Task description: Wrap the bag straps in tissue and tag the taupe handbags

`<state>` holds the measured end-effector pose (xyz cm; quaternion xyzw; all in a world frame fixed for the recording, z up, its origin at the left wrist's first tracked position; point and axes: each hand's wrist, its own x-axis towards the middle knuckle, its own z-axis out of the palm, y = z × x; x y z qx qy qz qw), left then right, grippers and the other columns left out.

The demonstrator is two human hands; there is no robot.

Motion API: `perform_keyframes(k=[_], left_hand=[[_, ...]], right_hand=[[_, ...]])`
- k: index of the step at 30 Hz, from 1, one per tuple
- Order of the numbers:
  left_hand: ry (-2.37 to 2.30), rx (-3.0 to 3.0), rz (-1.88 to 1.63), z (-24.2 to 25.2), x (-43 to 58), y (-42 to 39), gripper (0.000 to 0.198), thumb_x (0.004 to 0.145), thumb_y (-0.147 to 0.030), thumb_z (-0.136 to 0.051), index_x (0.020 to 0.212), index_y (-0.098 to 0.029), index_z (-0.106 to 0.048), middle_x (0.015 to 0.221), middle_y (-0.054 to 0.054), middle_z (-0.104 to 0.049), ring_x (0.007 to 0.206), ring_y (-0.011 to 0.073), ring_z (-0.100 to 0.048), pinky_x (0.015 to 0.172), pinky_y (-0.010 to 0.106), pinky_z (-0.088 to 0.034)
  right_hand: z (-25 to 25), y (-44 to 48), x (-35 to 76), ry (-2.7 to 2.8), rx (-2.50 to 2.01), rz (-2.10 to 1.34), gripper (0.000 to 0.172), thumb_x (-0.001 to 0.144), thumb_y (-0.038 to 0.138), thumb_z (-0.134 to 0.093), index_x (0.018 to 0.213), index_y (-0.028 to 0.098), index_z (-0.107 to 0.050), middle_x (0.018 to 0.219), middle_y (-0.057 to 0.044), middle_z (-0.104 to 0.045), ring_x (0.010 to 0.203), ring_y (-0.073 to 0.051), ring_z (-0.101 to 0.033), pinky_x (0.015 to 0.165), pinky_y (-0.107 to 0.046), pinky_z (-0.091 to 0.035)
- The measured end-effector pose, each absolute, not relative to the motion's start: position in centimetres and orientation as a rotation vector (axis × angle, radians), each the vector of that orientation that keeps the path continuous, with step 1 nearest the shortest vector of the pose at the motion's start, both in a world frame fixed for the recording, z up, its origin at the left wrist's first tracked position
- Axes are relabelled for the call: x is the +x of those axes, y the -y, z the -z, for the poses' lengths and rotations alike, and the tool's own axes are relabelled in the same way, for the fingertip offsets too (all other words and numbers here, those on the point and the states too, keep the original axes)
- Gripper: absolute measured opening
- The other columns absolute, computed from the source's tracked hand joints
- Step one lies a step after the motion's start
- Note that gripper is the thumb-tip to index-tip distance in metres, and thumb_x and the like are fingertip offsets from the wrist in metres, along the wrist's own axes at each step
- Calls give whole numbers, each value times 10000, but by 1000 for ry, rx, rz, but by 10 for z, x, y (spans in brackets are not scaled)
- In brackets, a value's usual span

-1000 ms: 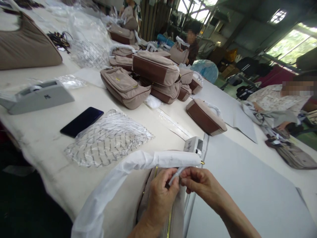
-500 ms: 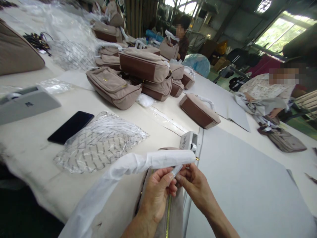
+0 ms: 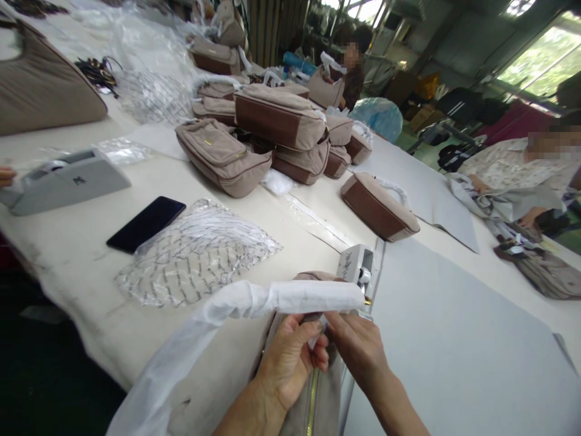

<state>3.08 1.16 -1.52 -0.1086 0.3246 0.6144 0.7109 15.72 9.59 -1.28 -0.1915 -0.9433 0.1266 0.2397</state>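
Observation:
A beige bag (image 3: 333, 387) with a gold zipper lies below me. Its strap (image 3: 313, 297), wrapped in white paper, arches across and runs down to the lower left. Under the strap, my left hand (image 3: 290, 357) is closed, pinching a small whitish translucent strip (image 3: 313, 340) between thumb and fingers. My right hand (image 3: 361, 345) meets it from the right, fingers bent together at the strap's wrapped end; whatever its fingertips hold is hidden. Just beyond the hands stands a grey tape dispenser (image 3: 356, 264).
A printed clear plastic bag (image 3: 200, 254) and a phone (image 3: 146, 224) lie left, near another tape dispenser (image 3: 75, 181). Several beige-and-brown bags (image 3: 276, 118) are piled ahead. A grey board (image 3: 454, 339) covers the right side. Two people are across the table; another person's fingers (image 3: 6, 176) show far left.
The view has shifted slightly left. My right hand has turned over, its back now upward, with its fingertips tucked beneath the strap. The strip shows less between my hands. Fingers appeared at the left edge.

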Motion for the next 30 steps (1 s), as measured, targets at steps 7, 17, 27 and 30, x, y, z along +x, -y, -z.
perform_keyframes(k=[7,17,27,30], left_hand=[[-692,-187,-1388,13,34,-12,437,627,-298,-725,975,-143,-510,549,-36,-555,408,72,-479,383,166,-370],[-1030,113,-1563,13,40,-6,514,676,-412,-717,1040,-99,-532,619,-17,-572,492,90,-540,473,187,-449],[-995,180,-1628,14,41,-3,489,724,-355,-693,1067,-177,-392,586,-55,-570,434,75,-509,415,154,-401],[-789,133,-1541,18,33,-2,489,712,-342,-696,1073,-167,-417,603,-35,-585,419,69,-498,377,140,-360]], right_hand=[[6,-106,147,2693,-288,-123,226,873,150,-516,1080,188,-596,685,-39,-636,604,-145,-586,576,-268,-439],[7,-70,155,2014,-1176,-900,277,874,294,-549,1136,211,-517,795,-32,-645,560,-132,-589,525,-248,-497],[0,-70,129,876,-1112,-2420,442,667,507,-753,932,198,-582,417,132,-364,278,5,-242,325,-108,-297],[7,-73,130,804,-1048,-2508,385,667,486,-764,775,187,-547,396,139,-356,268,12,-217,380,-139,-403]])
